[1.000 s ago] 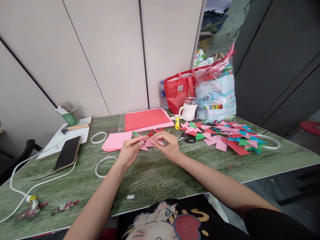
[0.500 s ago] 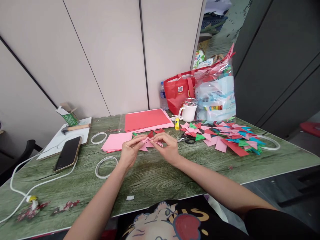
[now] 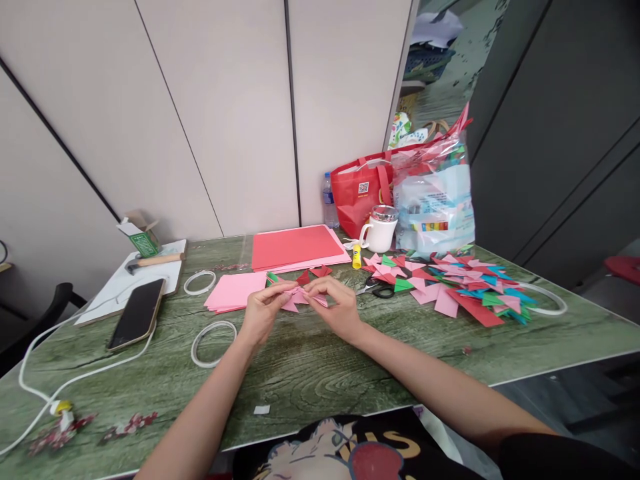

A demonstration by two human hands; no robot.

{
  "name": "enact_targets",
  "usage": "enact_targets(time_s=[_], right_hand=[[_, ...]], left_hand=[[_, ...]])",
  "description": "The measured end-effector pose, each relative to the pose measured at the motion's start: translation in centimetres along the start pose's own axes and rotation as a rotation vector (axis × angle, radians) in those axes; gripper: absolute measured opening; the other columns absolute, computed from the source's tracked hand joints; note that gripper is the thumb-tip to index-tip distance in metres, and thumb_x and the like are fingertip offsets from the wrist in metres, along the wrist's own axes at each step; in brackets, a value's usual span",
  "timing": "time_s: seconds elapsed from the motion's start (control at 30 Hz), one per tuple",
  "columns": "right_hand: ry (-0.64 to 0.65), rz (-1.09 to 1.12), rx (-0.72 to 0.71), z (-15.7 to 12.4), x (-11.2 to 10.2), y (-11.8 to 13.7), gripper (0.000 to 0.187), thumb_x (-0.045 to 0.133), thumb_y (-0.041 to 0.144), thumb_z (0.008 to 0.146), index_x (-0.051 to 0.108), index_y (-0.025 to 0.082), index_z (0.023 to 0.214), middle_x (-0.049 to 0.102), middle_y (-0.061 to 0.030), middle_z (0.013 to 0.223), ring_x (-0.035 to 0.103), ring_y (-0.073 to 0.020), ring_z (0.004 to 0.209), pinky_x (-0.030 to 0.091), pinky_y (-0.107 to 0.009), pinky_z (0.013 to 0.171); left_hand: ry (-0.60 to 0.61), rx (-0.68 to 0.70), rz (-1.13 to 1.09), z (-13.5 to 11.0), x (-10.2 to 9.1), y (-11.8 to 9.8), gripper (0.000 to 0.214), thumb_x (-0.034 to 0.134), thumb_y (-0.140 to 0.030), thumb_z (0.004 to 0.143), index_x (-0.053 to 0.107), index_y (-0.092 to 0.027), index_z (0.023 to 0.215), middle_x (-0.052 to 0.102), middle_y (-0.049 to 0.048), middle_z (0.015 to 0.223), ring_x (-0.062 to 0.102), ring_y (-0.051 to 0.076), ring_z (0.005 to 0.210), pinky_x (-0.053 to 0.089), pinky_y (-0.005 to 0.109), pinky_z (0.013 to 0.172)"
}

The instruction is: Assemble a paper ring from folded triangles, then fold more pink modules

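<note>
Over the middle of the green wood-grain table, both my hands pinch a small folded pink paper piece. My left hand grips its left end with the fingers closed. My right hand grips its right end from above. Just behind them lie a stack of pink paper squares and a few small red and green folded bits. A heap of folded paper triangles in pink, red, green and blue spreads out to the right.
Red paper sheets, black scissors, a yellow glue stick, a white mug, a red bag and a plastic bag lie behind. A phone, white cable, tape rings and hammer are on the left.
The camera has tilted slightly, so everything sits lower in the picture. My hands stay together on the pink paper piece, with only small finger movements.
</note>
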State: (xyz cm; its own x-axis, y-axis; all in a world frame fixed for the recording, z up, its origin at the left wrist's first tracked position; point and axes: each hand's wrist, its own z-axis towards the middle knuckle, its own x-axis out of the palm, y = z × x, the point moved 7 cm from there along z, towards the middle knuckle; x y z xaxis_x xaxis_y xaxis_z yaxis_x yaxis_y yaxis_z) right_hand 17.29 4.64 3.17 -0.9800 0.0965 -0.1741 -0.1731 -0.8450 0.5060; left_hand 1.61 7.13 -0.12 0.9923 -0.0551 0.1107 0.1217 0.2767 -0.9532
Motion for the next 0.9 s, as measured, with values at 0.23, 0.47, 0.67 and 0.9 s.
enact_targets(time_s=[0.23, 0.47, 0.67, 0.9], right_hand=[[0.023, -0.007, 0.008, 0.1, 0.1, -0.1, 0.005, 0.058, 0.017, 0.078, 0.059, 0.02, 0.074, 0.066, -0.0049, 0.078, 0.062, -0.0165, 0.077, 0.05, -0.031, 0.07], [0.042, 0.021, -0.02, 0.5, -0.2, 0.3, 0.005, 0.058, 0.017, 0.078, 0.059, 0.021, 0.075, 0.066, -0.0046, 0.079, 0.063, -0.0163, 0.078, 0.051, -0.032, 0.071], [0.031, 0.008, -0.061, 0.4, -0.3, 0.6, 0.007, 0.058, 0.014, 0.078, 0.059, 0.021, 0.077, 0.066, -0.005, 0.079, 0.063, -0.0161, 0.078, 0.051, -0.031, 0.071], [0.017, -0.005, -0.074, 0.4, -0.3, 0.9, 0.006, 0.058, 0.015, 0.078, 0.059, 0.02, 0.075, 0.066, -0.0052, 0.079, 0.062, -0.0162, 0.077, 0.051, -0.031, 0.07]], left_hand=[[0.003, -0.018, -0.002, 0.0, 0.1, -0.1, 0.016, 0.07, -0.021, 0.065, 0.073, -0.02, 0.08, 0.071, 0.0069, 0.095, 0.06, 0.022, 0.097, 0.043, 0.034, 0.09], [0.027, 0.005, 0.027, -0.1, 0.3, -1.3, 0.016, 0.069, -0.02, 0.066, 0.074, -0.02, 0.081, 0.071, 0.0072, 0.095, 0.059, 0.023, 0.099, 0.042, 0.034, 0.09], [0.008, 0.018, 0.01, 0.0, 0.2, -1.3, 0.015, 0.071, -0.018, 0.063, 0.074, -0.019, 0.078, 0.071, 0.0073, 0.093, 0.058, 0.023, 0.098, 0.044, 0.034, 0.087], [-0.028, -0.028, -0.05, -0.1, 0.1, -1.0, 0.023, 0.074, -0.017, 0.058, 0.073, -0.018, 0.08, 0.072, 0.0074, 0.09, 0.061, 0.022, 0.091, 0.046, 0.033, 0.083]])
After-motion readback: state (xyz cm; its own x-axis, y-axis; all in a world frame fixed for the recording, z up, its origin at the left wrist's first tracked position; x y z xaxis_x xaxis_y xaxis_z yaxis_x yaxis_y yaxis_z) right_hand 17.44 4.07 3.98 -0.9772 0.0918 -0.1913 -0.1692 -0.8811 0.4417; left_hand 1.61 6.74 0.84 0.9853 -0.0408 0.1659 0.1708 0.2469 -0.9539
